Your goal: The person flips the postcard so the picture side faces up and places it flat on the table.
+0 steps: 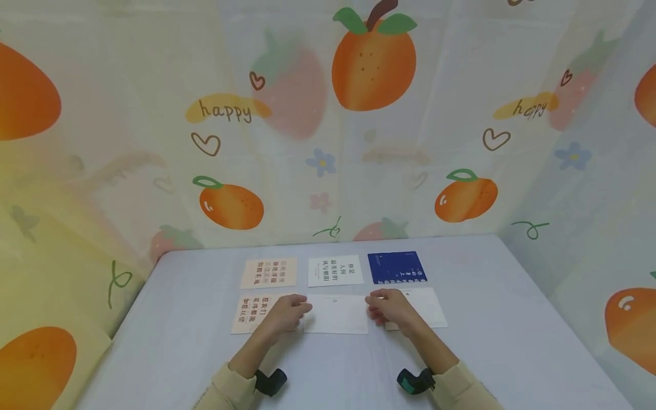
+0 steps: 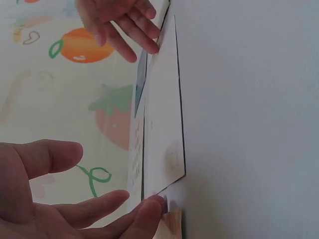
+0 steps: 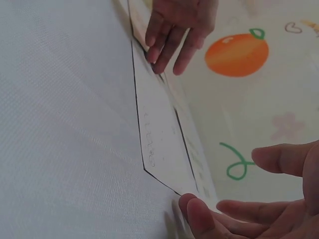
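A white postcard (image 1: 335,318) lies flat in the middle of the near row, with a tiny mark near its far edge. At its left edge is my left hand (image 1: 283,315), fingers loosely extended, partly over a peach postcard (image 1: 246,316) with brown lettering. My right hand (image 1: 392,306) is at the opposite edge, covering part of another white postcard (image 1: 429,310). In the left wrist view, the fingertips (image 2: 154,206) of the left hand are at the card's corner; in the right wrist view, the right fingertips (image 3: 192,204) are similarly placed. Neither hand grips anything.
Behind is a row of a peach lettered postcard (image 1: 269,273), a white lettered one (image 1: 335,270) and a dark blue one (image 1: 397,267). A white-covered table (image 1: 169,341) bears them all. A fruit-printed curtain (image 1: 292,188) rises beyond the table's far edge.
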`<move>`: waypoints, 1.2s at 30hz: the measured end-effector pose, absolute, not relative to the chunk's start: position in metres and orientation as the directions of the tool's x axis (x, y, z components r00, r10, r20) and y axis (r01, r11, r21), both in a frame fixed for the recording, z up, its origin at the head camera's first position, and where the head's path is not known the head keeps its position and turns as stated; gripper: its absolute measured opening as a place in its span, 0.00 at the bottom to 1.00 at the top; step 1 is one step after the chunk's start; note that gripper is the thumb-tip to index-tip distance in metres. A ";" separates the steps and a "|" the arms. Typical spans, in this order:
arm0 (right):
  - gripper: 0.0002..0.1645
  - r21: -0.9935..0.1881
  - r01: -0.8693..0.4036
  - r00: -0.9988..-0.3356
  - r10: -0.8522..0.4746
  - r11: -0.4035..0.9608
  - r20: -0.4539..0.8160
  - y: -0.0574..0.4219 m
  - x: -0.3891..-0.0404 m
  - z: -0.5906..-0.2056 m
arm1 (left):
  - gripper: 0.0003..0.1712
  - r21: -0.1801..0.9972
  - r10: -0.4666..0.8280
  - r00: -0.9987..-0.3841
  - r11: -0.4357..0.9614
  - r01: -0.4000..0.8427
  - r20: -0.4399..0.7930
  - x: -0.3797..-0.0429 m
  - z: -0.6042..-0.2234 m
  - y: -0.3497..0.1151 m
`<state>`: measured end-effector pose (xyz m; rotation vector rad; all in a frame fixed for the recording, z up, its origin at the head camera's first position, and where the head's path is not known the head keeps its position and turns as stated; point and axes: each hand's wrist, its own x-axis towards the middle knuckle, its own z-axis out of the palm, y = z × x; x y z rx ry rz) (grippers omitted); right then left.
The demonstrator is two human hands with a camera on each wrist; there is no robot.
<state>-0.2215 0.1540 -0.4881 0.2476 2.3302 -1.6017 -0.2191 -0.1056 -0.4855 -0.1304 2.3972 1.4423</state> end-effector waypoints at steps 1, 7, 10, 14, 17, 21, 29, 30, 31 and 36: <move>0.25 -0.877 0.309 -0.939 -0.029 0.368 -0.343 0.154 -0.221 -0.487 | 0.27 0.836 0.091 -0.939 0.489 -0.249 -0.332 -0.219 -0.485 -0.106; 0.27 -0.875 0.299 -0.936 -0.060 0.382 -0.346 0.152 -0.218 -0.486 | 0.28 0.858 0.123 -0.919 0.423 -0.292 -0.373 -0.220 -0.481 -0.106; 0.26 -0.882 0.305 -0.935 -0.063 0.360 -0.349 0.153 -0.220 -0.487 | 0.28 0.865 0.124 -0.913 0.390 -0.316 -0.389 -0.222 -0.482 -0.107; 0.24 -0.891 0.324 -0.931 -0.060 0.319 -0.360 0.154 -0.223 -0.489 | 0.28 0.865 0.110 -0.913 0.381 -0.326 -0.392 -0.224 -0.486 -0.108; 0.23 -0.896 0.330 -0.930 -0.060 0.298 -0.363 0.154 -0.226 -0.491 | 0.27 0.870 0.098 -0.922 0.381 -0.312 -0.374 -0.227 -0.488 -0.108; 0.22 -0.899 0.340 -0.929 -0.051 0.275 -0.367 0.154 -0.230 -0.493 | 0.25 0.874 0.092 -0.934 0.393 -0.284 -0.345 -0.230 -0.488 -0.107; 0.19 -0.905 0.382 -0.920 -0.015 0.186 -0.392 0.154 -0.233 -0.495 | 0.25 0.848 0.073 -0.935 0.449 -0.281 -0.348 -0.229 -0.488 -0.105; 0.18 -0.907 0.385 -0.920 -0.013 0.173 -0.393 0.154 -0.233 -0.496 | 0.25 0.848 0.073 -0.935 0.449 -0.281 -0.348 -0.229 -0.488 -0.106; 0.18 -0.909 0.386 -0.920 -0.012 0.160 -0.393 0.154 -0.233 -0.496 | 0.25 0.849 0.070 -0.934 0.445 -0.284 -0.350 -0.229 -0.488 -0.106; 0.17 -0.914 0.388 -0.920 -0.016 0.115 -0.393 0.154 -0.234 -0.497 | 0.25 0.858 0.067 -0.932 0.421 -0.296 -0.355 -0.229 -0.491 -0.108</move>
